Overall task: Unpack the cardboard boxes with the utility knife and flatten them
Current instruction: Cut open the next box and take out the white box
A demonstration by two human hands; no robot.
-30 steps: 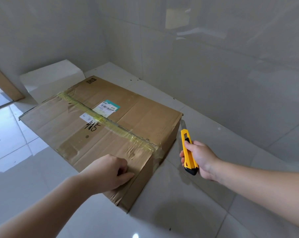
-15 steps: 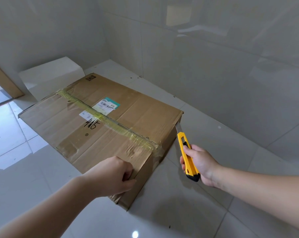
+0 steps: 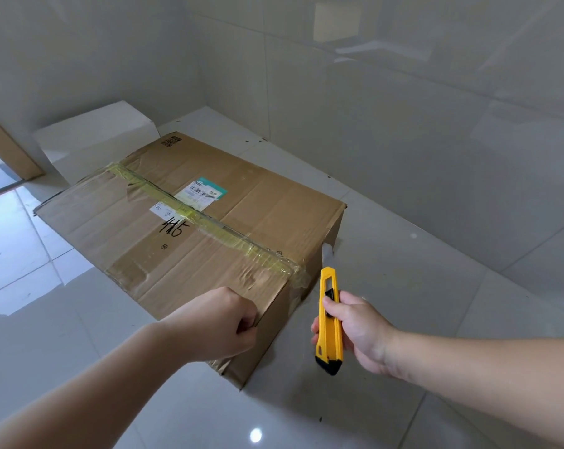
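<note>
Glossy white floor tiles (image 3: pixel 403 286) carry a taped brown cardboard box (image 3: pixel 258 215), not yet cut open. Left hand (image 3: pixel 219 322) grips its near edge; right hand (image 3: pixel 358 332), beside the box, clasps a yellow utility knife (image 3: pixel 329 319).

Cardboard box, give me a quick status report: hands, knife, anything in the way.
Left hand grips the cardboard box at its near edge. Right hand holds the utility knife, blade out beside the box's end. Tape uncut. Nothing in the way.

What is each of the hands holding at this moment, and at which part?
The right hand grips the yellow utility knife around the middle of its handle. The left hand grips the cardboard box at its near top edge.
</note>
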